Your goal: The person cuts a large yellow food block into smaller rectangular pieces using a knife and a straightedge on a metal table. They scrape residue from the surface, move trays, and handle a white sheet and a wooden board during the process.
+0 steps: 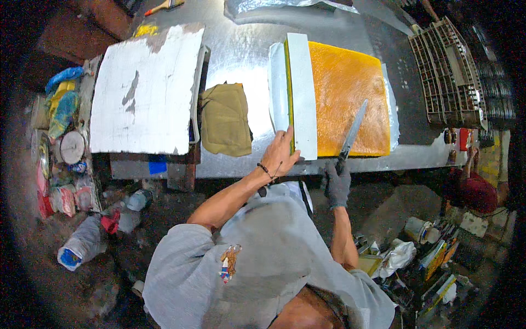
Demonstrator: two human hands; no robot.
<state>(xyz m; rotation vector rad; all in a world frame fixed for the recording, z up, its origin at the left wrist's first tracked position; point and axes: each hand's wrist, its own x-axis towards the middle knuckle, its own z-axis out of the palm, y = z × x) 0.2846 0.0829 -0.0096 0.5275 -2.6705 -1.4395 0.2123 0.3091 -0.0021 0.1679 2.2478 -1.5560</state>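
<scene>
An orange slab (345, 98) with a glossy, textured top lies on a metal worktable (176, 166). A long white board strip (302, 94) rests along its left side, with a yellow-green edge (290, 90) showing. My bare left hand (281, 152) grips the near left corner of the strip, thumb at its near end and fingers along the left edge. In my right hand (338, 185), which wears a grey glove, is a long-bladed knife (354, 127). Its blade points away from me over the slab's near right part. Pale sheeting (278, 82) shows beneath the slab.
A folded olive cloth (226, 119) lies left of the slab, beside a worn white board (144, 94). At the back left is a paintbrush (166, 6). A gridded rack (448, 74) stands at right, near another person's arm (471, 162). Scraps and a bucket (417, 229) clutter the floor.
</scene>
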